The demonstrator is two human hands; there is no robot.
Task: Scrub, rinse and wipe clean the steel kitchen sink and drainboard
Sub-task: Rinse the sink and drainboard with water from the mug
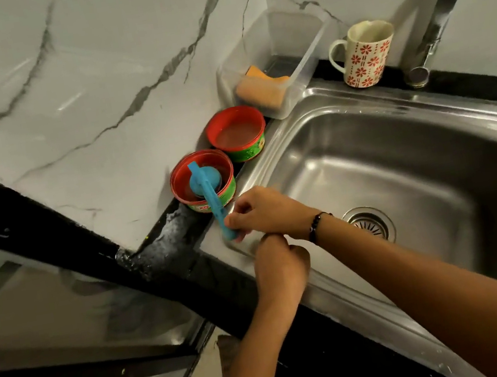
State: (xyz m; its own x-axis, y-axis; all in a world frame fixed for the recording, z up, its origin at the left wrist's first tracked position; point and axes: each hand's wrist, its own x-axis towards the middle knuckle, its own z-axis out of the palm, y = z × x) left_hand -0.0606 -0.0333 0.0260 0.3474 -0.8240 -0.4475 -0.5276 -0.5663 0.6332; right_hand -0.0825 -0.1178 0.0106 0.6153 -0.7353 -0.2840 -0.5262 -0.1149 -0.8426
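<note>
The steel sink (354, 96) fills the right side, its basin bare around the drain strainer (369, 224). A blue brush (207, 192) leans with its head inside a red and green soap tub (179, 176) at the sink's left edge. My right hand (265, 213), with a dark bead bracelet at the wrist, reaches across and pinches the lower end of the brush handle. Just below it, my left hand (282, 267) is curled into a fist over the sink's front left corner. Nothing shows inside the fist.
A second red tub (251, 153) stands behind the first. A clear plastic box (311, 51) holding an orange sponge (259, 90) sits at the back corner. A flowered mug (364, 60) and the faucet (441, 11) stand on the black ledge behind the sink.
</note>
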